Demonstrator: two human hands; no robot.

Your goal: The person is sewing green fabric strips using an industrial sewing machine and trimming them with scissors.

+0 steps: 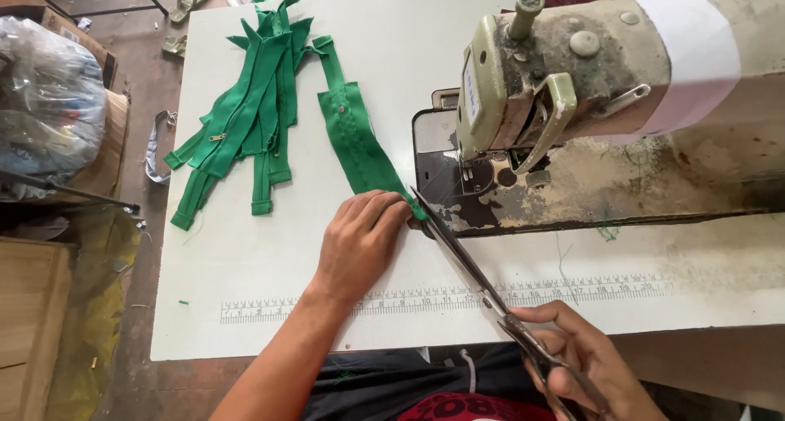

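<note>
The left hand (360,237) lies just left of the frame's centre, palm down on the white table (245,257), fingers pressed together and bent, their tips pinning the near end of a green zipper strip (356,139). That strip runs from under the fingertips up and to the left, toward the upper middle of the frame, lying flat with a small metal slider showing partway along it. The right hand (576,360) sits at the lower right, curled shut around the handles of a pair of scissors (466,262); the blades reach up and to the left, and their tips meet the strip right beside the left fingertips. Whether the blades are parted or closed at the tip is hard to tell. To the upper left of the frame a loose pile of green zippers (245,114) lies on the table, well apart from the hands. A worn pale-green sewing machine (572,78) fills the upper right, its needle area just above and right of the scissor tips. A printed ruler strip (425,300) crosses the table along the lower part, passing under the left wrist and the scissors.
</note>
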